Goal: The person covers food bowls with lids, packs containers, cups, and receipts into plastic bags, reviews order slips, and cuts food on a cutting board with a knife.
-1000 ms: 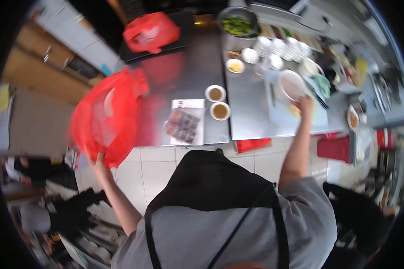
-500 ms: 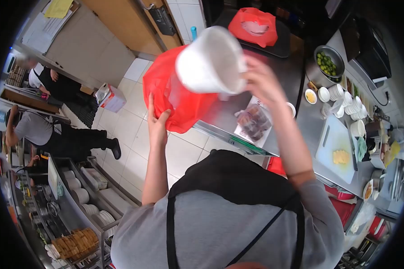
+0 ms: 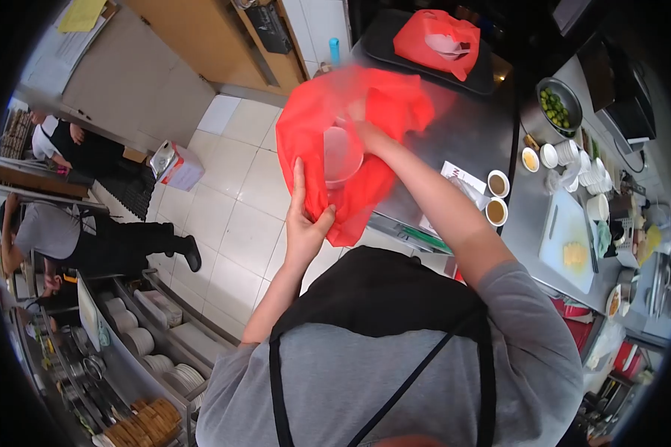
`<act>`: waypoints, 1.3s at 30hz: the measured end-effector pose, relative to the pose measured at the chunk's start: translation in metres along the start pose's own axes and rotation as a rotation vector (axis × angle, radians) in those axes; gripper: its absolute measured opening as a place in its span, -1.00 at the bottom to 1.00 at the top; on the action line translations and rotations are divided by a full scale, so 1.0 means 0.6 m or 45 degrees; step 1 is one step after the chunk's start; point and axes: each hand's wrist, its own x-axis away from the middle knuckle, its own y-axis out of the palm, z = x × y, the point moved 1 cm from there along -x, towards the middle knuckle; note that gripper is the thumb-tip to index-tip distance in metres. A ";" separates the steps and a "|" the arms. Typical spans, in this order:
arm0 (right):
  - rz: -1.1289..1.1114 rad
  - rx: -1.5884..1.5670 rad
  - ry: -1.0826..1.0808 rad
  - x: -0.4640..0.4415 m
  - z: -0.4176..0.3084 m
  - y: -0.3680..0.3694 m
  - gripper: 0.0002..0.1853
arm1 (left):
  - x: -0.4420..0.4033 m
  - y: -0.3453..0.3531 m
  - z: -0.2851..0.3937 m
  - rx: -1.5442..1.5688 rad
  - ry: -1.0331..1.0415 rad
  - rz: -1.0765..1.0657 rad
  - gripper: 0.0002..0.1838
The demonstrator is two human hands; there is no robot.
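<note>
My left hand [image 3: 308, 232] grips the near edge of a red plastic bag [image 3: 384, 182], thumb in front and a finger stretched along its side. Down in the mouth of this bag sits a pale round tub [image 3: 343, 158], partly covered by red plastic. My right hand [image 3: 359, 132] reaches into the bag at the tub's upper right edge. Blur and red film hide its fingers, so its grip does not show. Beneath my right forearm, a printed paper [image 3: 462, 177] lies on the steel counter [image 3: 417, 195].
Another red bag [image 3: 434, 46] rests on a black tray [image 3: 384, 51]. Two cups of brown sauce [image 3: 497, 195] stand right of my forearm. Farther right are a pot of green vegetables [image 3: 555, 108] and a cutting board [image 3: 563, 242] with a knife. Two people stand at the left.
The tub has gone from above the counter into the red bag, together with my right hand. The bag and my left hand have shifted right. Both sauce cups now show.
</note>
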 end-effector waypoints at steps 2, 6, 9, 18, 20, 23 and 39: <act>0.311 -0.085 0.101 0.022 -0.064 -0.033 -0.69 | -0.003 -0.004 -0.026 -0.108 0.028 -0.041 -0.18; 0.110 0.487 -0.100 0.070 -0.103 -0.123 -0.74 | -0.013 0.000 -0.039 0.060 -0.051 -0.115 -0.20; 0.136 0.437 -0.100 0.160 -0.141 -0.228 -0.75 | -0.018 -0.012 -0.043 0.026 -0.034 -0.045 -0.24; -0.323 0.898 0.377 0.379 -0.003 -0.173 -0.11 | -0.040 0.047 0.075 -1.319 0.647 0.154 -0.24; -0.302 0.881 0.386 0.379 0.010 -0.175 -0.16 | -0.050 0.079 0.060 -1.403 0.687 0.058 -0.28; -0.112 0.289 0.302 0.377 0.043 -0.213 -0.19 | -0.073 0.116 0.024 -1.672 0.527 -0.318 -0.28; -0.067 0.067 -0.281 0.088 -0.044 -0.147 -0.13 | -0.085 0.169 -0.094 -1.890 0.660 -0.267 -0.70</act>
